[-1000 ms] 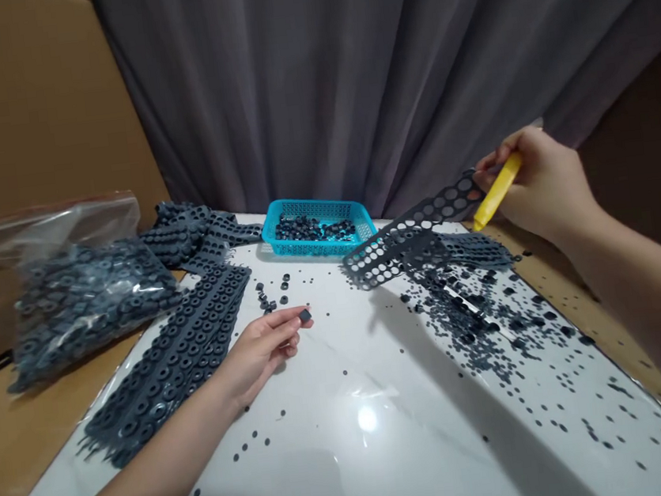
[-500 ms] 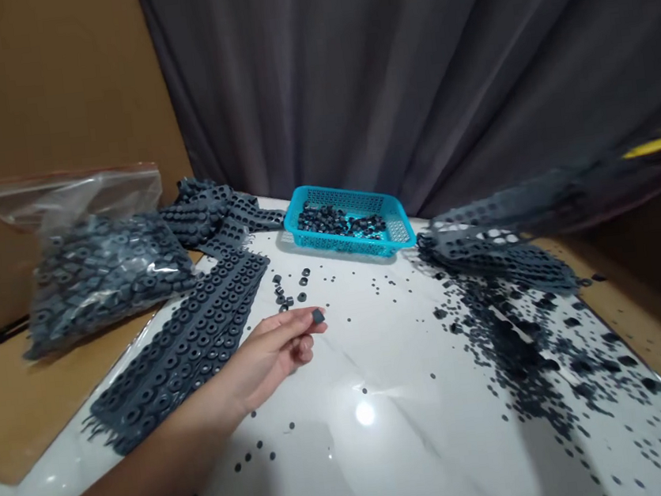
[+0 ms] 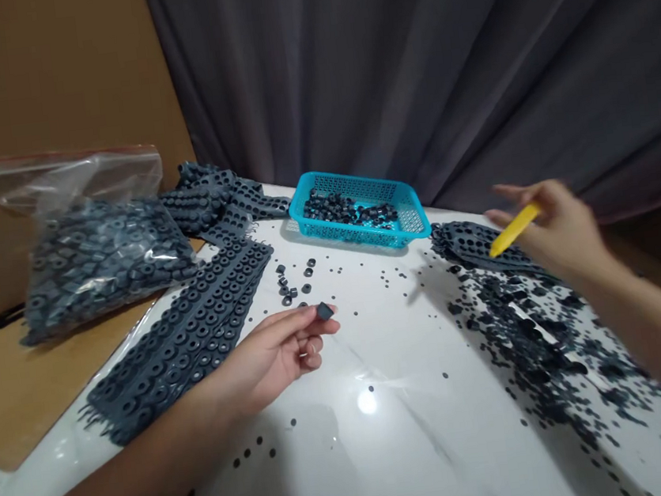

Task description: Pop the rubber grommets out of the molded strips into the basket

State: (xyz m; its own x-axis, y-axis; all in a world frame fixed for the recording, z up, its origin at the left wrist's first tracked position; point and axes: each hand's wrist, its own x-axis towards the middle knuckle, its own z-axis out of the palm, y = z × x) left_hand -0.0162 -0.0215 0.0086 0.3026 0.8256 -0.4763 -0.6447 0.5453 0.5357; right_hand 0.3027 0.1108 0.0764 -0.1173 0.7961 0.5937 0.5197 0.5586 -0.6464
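My left hand point(image 3: 285, 349) is above the white tabletop, its thumb and forefinger pinching a small dark grey rubber bushing point(image 3: 325, 311). On the right, my right hand point(image 3: 561, 230) grips a slim yellow pen-like tool point(image 3: 513, 230), whose exact kind I cannot make out. Its tip points down and left, and the forefinger stretches forward. Behind and below this hand lie perforated dark rubber strips point(image 3: 467, 244). Several loose bushings point(image 3: 284, 291) rest just beyond my left hand. Beside my left forearm are stacked rubber strips with rows of ring-shaped bushings point(image 3: 191, 335).
A blue basket point(image 3: 365, 238) with dark bushings stands at the back, before a grey curtain point(image 3: 345, 63). A clear zip bag point(image 3: 105, 258) full of bushings is at the left. Small black discs and scraps point(image 3: 533, 352) litter the right side. More strips point(image 3: 211, 202) are heaped at back left.
My right hand has swung in from the right edge with the yellow tool. The blurred perforated strip seen near it earlier is no longer in the air. My left hand keeps its pinch.
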